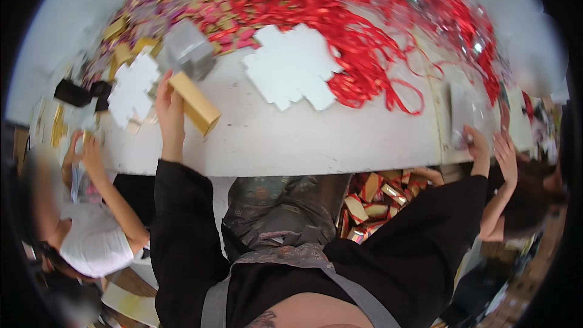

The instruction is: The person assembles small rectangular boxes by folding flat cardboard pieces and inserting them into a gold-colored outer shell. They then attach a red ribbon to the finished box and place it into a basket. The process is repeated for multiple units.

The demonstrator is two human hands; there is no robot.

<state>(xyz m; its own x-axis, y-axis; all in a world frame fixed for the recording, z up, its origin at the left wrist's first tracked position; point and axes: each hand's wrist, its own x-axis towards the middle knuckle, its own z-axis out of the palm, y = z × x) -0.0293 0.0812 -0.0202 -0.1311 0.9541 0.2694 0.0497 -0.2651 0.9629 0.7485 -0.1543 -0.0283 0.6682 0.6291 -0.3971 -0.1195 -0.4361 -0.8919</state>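
Note:
My left hand (170, 109) grips a long gold cardboard box (195, 104) by its left side, tilted above the table's left half. Behind it sits a grey translucent plastic block or stack (188, 48). At the far right of the table, my right hand (477, 142) has its fingers closed at the near edge of some clear plastic bags (466, 104). How many bags are between the fingertips is too small to tell. A stack of white flat-cut card pieces (291, 65) lies mid-table, and another white card stack (130, 90) is left of my left hand.
Red ribbons (364, 48) heap at the back centre, beside small pink and gold pieces (182, 6). A container below the table edge holds several wrapped gold-and-red boxes (376, 200). One person (97, 225) works at left; another person's hand (504, 153) is close to my right hand.

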